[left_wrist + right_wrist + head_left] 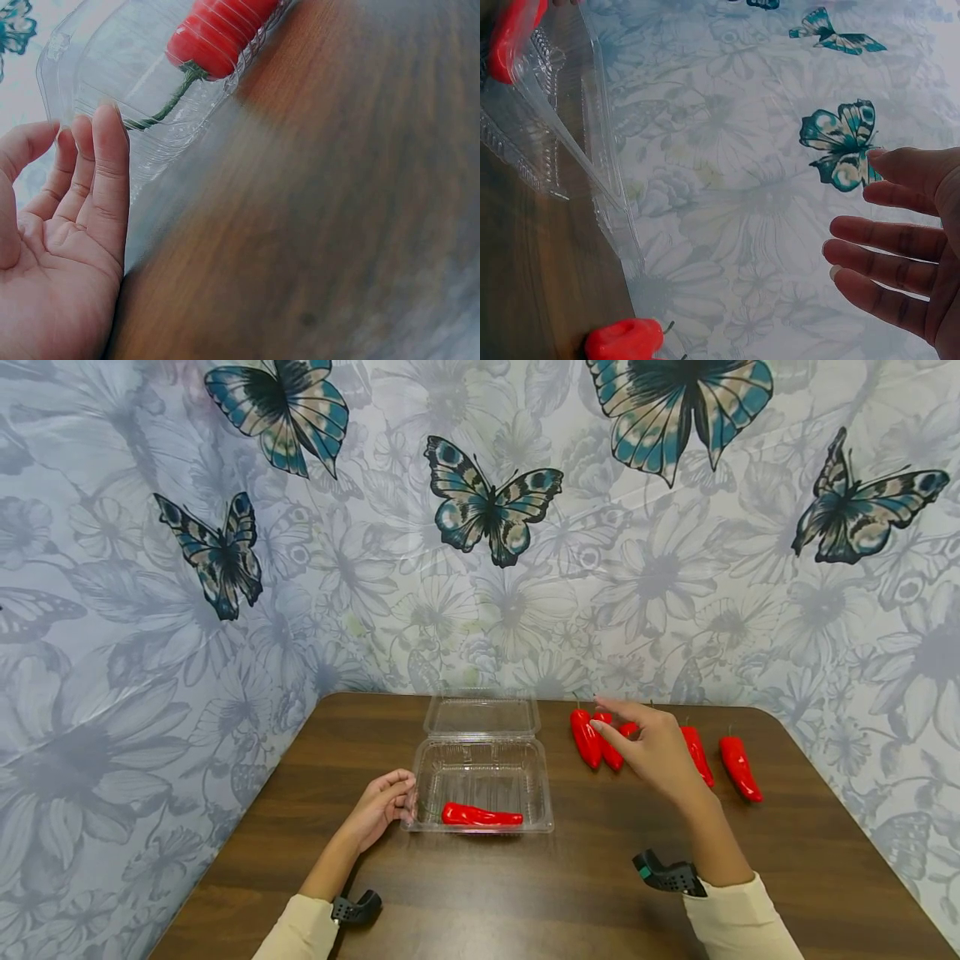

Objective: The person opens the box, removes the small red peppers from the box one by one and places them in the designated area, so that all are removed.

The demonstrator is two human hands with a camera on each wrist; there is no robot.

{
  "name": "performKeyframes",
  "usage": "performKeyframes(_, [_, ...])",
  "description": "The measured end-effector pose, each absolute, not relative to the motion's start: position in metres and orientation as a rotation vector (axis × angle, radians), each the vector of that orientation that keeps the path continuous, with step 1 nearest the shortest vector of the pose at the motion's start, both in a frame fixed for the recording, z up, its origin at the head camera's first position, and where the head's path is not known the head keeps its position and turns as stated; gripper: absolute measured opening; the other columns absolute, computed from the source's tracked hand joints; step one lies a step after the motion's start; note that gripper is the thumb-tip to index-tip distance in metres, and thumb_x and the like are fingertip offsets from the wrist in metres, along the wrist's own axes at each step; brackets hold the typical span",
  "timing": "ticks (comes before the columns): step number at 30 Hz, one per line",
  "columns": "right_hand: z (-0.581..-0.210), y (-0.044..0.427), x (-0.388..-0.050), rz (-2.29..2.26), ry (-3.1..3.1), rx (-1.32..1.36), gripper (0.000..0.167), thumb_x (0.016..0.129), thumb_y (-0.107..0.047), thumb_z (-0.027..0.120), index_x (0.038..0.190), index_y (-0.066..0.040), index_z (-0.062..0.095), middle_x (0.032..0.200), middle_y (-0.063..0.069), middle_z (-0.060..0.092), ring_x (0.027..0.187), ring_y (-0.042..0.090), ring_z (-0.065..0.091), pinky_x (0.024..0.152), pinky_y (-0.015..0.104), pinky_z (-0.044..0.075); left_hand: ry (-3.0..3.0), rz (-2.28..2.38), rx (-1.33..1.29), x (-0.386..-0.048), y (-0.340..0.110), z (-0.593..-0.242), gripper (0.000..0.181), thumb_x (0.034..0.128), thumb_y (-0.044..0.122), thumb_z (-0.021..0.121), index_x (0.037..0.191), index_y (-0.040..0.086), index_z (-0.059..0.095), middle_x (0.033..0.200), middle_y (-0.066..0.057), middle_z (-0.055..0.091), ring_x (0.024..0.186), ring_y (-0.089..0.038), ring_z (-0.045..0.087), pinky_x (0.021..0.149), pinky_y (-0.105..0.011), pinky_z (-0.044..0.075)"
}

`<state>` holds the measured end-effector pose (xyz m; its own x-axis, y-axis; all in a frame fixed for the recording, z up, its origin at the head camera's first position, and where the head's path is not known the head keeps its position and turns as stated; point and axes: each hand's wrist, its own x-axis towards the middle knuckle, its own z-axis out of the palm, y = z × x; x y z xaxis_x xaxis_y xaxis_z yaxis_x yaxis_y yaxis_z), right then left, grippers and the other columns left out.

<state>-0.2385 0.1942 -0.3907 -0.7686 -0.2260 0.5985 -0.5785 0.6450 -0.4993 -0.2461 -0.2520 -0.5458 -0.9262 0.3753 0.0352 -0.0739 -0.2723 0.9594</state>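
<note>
A clear plastic clamshell container [540, 777] stands on the table with its lid folded back toward the wall. One red pepper [482, 815] lies along its near side; its green stem shows through the plastic in the left wrist view. My left hand [382, 806] holds the container's left edge, thumb at the rim and fingers against the side wall. Raised over the table at the right, my right hand [656, 752] has thumb and fingers apart with nothing between them. Red peppers [585, 739] lie beneath and behind it, partly hidden by the hand.
Beyond the right hand, another red pepper [697, 756] and a farther one [740, 768] lie on the brown wooden table [480, 902]. A butterfly-patterned wall covering [480, 635] rises at the table's back edge. Both wrists wear dark bands.
</note>
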Motion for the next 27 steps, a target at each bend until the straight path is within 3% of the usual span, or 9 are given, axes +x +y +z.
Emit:
performKeyframes(5, [-0.392, 0.184, -0.235, 0.926, -2.360, 0.687, 0.042, 0.087, -0.013, 0.082, 0.127, -0.011, 0.072, 0.117, 0.007, 0.074, 0.058, 0.007, 0.055, 0.052, 0.021, 0.047, 1.697, 2.274, 0.354, -0.246, -0.252, -0.546, 0.010, 0.1066, 0.011, 0.050, 0.104, 0.003, 0.055, 0.078, -0.004, 0.060, 0.064, -0.015, 0.065, 0.058, -0.026, 0.058])
performKeyframes(12, [-0.392, 0.171, -0.229, 0.880, -2.358, 0.771, 0.043, 0.087, -0.018, 0.082, 0.128, -0.012, 0.071, 0.117, 0.007, 0.074, 0.060, 0.006, 0.062, 0.056, 0.028, 0.055, 1.707, 2.264, 0.371, -0.247, -0.252, -0.547, 0.012, 0.1073, 0.010, 0.048, 0.105, 0.002, 0.055, 0.078, -0.003, 0.060, 0.064, -0.015, 0.065, 0.058, -0.026, 0.058])
performKeyframes(17, [-0.393, 0.158, -0.227, 0.886, -2.362, 0.847, 0.043, 0.087, -0.019, 0.082, 0.129, -0.012, 0.070, 0.115, 0.003, 0.074, 0.054, 0.002, 0.049, 0.054, 0.023, 0.048, 1.717, 2.260, 0.379, -0.248, -0.252, -0.546, 0.014, 0.1079, 0.010, 0.046, 0.107, -0.002, 0.053, 0.078, -0.003, 0.060, 0.065, -0.015, 0.065, 0.058, -0.026, 0.058])
performKeyframes(27, [-0.408, 0.126, -0.218, 0.873, -2.426, 0.944, 0.041, 0.088, -0.022, 0.081, 0.127, -0.012, 0.072, 0.111, -0.001, 0.074, 0.071, 0.004, 0.059, 0.059, 0.026, 0.053, 1.723, 2.257, 0.366, -0.247, -0.253, -0.547, 0.013, 0.1075, 0.012, 0.048, 0.106, 0.001, 0.055, 0.078, -0.002, 0.060, 0.064, -0.016, 0.065, 0.059, -0.027, 0.058])
